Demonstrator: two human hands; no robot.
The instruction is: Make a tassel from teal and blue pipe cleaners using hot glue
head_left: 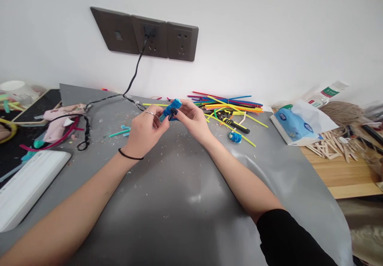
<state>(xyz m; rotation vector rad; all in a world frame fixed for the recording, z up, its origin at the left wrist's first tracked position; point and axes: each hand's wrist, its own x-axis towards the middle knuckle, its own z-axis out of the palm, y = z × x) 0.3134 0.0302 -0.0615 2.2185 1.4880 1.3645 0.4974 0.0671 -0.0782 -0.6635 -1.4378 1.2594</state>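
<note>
Between my two hands, above the far part of the grey mat (179, 194), is a small blue fuzzy piece (172, 107). My left hand (146, 128) pinches its lower left end between thumb and fingers. My right hand (193, 120) closes on it from the right, the dark-nailed thumb pressed against it. The two thumb tips nearly meet. Another blue fuzzy piece (235, 137) lies on the mat to the right. Beyond it are pliers with black and yellow handles (236, 125) and a pile of coloured pipe cleaners (227, 100).
At the left lie a pink glue gun (55, 128), a black cord (86, 128) and a long white box (32, 186). A tissue pack (295, 124), wooden sticks (338, 146) and a twine ball (339, 114) are at the right. Sockets (149, 38) are on the wall.
</note>
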